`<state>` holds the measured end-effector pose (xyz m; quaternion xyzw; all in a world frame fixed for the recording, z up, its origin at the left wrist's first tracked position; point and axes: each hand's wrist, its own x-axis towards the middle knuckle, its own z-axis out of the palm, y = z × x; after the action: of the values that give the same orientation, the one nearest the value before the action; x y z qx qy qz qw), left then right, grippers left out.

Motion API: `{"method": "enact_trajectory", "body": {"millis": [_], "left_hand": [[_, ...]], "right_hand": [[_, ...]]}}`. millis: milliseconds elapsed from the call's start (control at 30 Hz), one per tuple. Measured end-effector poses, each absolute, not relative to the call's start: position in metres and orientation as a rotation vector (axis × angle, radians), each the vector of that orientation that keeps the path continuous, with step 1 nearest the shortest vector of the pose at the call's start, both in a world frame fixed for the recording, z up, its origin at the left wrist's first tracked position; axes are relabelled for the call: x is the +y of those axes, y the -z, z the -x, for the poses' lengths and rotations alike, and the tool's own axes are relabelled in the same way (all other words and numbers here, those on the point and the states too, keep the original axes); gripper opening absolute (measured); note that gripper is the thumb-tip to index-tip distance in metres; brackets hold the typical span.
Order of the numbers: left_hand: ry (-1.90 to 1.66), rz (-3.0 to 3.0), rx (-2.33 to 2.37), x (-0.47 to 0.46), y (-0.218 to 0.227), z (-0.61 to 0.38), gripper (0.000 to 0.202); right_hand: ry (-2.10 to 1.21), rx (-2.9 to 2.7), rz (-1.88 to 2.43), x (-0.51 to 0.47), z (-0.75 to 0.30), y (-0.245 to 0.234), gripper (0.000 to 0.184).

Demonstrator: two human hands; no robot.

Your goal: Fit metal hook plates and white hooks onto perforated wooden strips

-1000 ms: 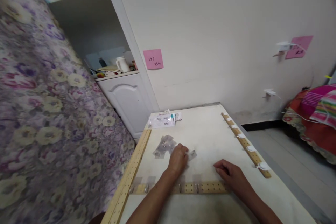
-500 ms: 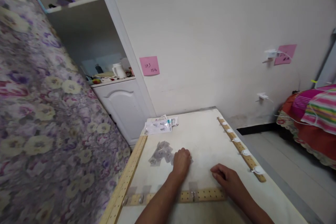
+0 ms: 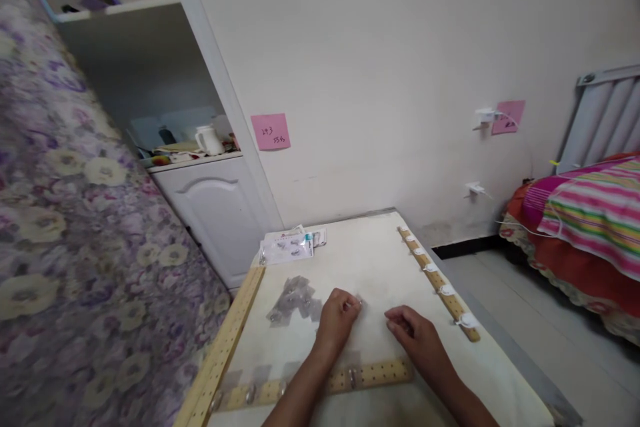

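Observation:
My left hand [image 3: 336,319] rests on the white table [image 3: 370,260] with its fingers curled over a small clear hook piece, just right of a pile of clear adhesive hooks [image 3: 294,299]. My right hand [image 3: 415,337] lies close beside it, fingers curled loosely, and nothing shows in it. In front of both hands a perforated wooden strip [image 3: 380,373] lies across the table with metal hooks on clear pads. A second wooden strip [image 3: 436,281] along the right edge carries several white hooks.
A long perforated wooden strip [image 3: 220,353] runs down the table's left edge. Hook packets [image 3: 287,247] lie at the far left corner. A floral curtain [image 3: 90,227] hangs left, a white cabinet [image 3: 215,207] behind, a striped bed [image 3: 590,220] at right.
My left hand has closed over the small hook piece on the table and my right hand has drawn nearer to it. The view has swung right and tilted.

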<state>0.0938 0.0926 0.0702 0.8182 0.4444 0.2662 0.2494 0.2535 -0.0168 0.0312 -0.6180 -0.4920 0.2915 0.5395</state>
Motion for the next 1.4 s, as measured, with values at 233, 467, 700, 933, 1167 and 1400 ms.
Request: {"method": "enact_trajectory", "body": {"millis": [233,467,700,933,1167,1400], "left_hand": [[-0.708,-2.203,1.023,0.062,-0.08,-0.099,0.008],[-0.581,-2.226,0.865,0.047,-0.086,-0.105,0.011],[-0.625,-2.03,0.888,0.046,-0.079,-0.109,0.003],[-0.737,-1.576,0.966,0.046,-0.06,-0.098,0.032],[-0.735,-1.129,0.938,0.013,-0.04,-0.104,0.031],[-0.826,-1.003,0.945,0.013,-0.037,-0.101,0.031]], "right_hand": [[-0.662,-1.163,1.425,-0.02,-0.253,-0.037,0.027],[-0.659,-1.321,1.37,-0.025,-0.25,-0.047,0.019],[-0.866,-1.231,1.33,-0.025,-0.252,-0.037,0.011],[-0.91,-1.046,1.358,-0.024,-0.257,-0.026,0.015],[-0.956,-0.957,1.277,-0.023,-0.251,-0.028,0.026],[-0.987,-1.184,1.309,-0.029,-0.251,-0.027,0.023]]}}
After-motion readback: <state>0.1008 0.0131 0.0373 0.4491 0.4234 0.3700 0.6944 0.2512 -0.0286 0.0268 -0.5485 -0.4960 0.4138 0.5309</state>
